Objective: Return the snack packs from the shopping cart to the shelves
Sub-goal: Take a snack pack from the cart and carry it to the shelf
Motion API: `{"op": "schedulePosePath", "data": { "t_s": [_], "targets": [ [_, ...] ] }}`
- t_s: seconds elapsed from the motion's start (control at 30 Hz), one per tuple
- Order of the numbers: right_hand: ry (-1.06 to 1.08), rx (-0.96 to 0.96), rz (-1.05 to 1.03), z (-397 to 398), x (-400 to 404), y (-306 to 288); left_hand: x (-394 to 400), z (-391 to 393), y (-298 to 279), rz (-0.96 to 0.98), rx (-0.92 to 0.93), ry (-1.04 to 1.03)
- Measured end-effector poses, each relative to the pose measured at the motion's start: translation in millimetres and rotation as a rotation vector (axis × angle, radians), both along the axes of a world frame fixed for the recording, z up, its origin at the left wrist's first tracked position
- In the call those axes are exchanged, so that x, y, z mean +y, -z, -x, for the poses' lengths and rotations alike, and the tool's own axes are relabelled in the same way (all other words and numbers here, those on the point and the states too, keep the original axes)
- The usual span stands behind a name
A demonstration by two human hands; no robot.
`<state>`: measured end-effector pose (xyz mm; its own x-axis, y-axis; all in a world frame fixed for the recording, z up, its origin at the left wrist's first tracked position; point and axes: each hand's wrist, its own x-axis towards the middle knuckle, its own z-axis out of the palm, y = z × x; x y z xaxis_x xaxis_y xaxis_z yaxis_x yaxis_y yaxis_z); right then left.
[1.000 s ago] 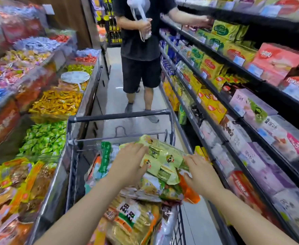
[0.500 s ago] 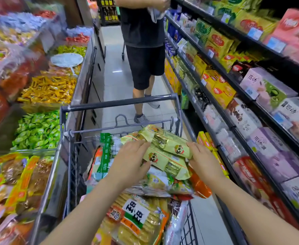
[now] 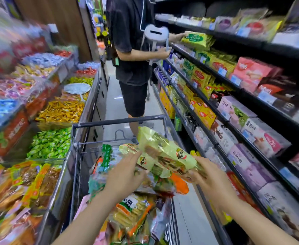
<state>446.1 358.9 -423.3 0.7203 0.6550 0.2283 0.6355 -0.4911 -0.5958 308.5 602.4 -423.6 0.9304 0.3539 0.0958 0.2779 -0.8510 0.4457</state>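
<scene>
A grey wire shopping cart [image 3: 120, 122] stands in front of me, heaped with snack packs. Over the heap I hold a stack of yellow-green snack packs [image 3: 164, 152], tilted up to the right. My left hand [image 3: 125, 174] grips its left end from below. My right hand [image 3: 207, 175] grips its right end. Under them lie an orange pack [image 3: 179, 184] and a large pack of rice crackers [image 3: 131, 209]. The shelves [image 3: 221, 110] of boxed and bagged snacks run along the right.
A person in black shirt and shorts [image 3: 132, 68] stands just beyond the cart, holding a green bag at an upper right shelf. Open bins of wrapped candy [image 3: 60, 112] line the left side. The aisle floor [image 3: 116, 106] between them is narrow.
Both hands have lifted the yellow-green packs higher and tilted them toward the right. The view has swung upward. The person ahead now reaches to an upper shelf.
</scene>
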Motion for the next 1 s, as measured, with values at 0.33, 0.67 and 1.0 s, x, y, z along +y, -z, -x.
{"op": "schedulePosePath", "data": {
  "t_s": [0.33,0.67,1.0],
  "targets": [
    [-0.071,-0.025,-0.203,85.4,-114.0,-74.0,-111.5,63.2,-52.3,0.634,-0.286,-0.189],
    [0.036,0.002,-0.296,161.7,-205.2,-125.1,-195.0,78.5,-119.3,1.206,-0.468,0.079],
    [0.549,0.001,-0.321,274.7,-283.3,-139.3,-271.2,79.6,-138.2,1.331,-0.349,0.342]
  ]
}}
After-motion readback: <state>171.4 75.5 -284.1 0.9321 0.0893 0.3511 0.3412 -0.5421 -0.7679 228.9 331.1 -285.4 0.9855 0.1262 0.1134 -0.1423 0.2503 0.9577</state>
